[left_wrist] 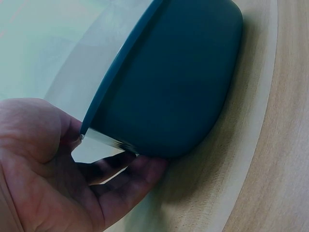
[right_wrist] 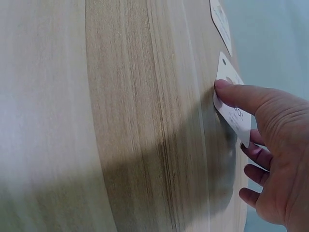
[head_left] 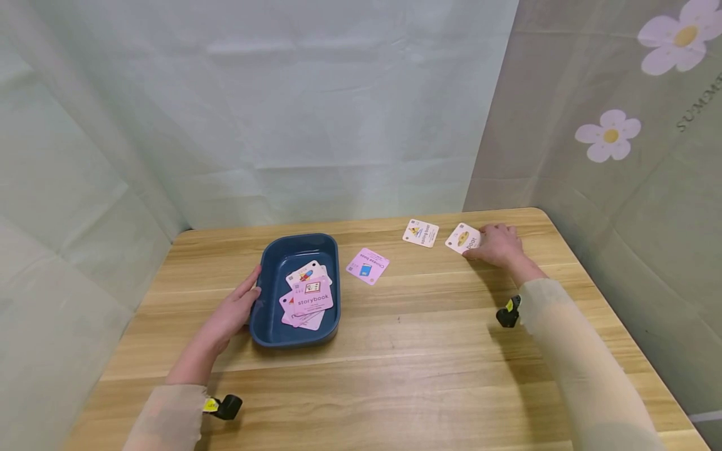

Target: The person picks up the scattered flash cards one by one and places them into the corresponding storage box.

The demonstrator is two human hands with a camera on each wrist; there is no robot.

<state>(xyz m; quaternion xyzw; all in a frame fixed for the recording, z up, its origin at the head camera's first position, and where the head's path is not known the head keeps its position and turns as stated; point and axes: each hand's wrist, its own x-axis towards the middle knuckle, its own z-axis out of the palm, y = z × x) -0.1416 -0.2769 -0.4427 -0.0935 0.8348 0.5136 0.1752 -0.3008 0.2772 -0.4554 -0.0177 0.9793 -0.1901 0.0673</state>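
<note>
A dark blue rectangular bin (head_left: 265,341) stands on the left part of the table with several picture cards inside, a pink storybook card (head_left: 313,297) on top. My left hand (head_left: 235,308) grips the bin's left side, thumb at the rim and fingers beneath its outer wall, as the left wrist view shows. At the back right, my right hand (head_left: 496,244) pinches a white boat card (head_left: 462,238) by its edges. In the right wrist view, the thumb lies on the boat card (right_wrist: 234,104) and fingertips show at its far edge; the other fingers curl below.
Left of the boat card lies a white sailing boat card (head_left: 420,233). A pink Chinese book card (head_left: 368,266) is close to the bin's right side. The wooden table (head_left: 406,376) meets hanging curtains (head_left: 338,125) at the back and along both sides.
</note>
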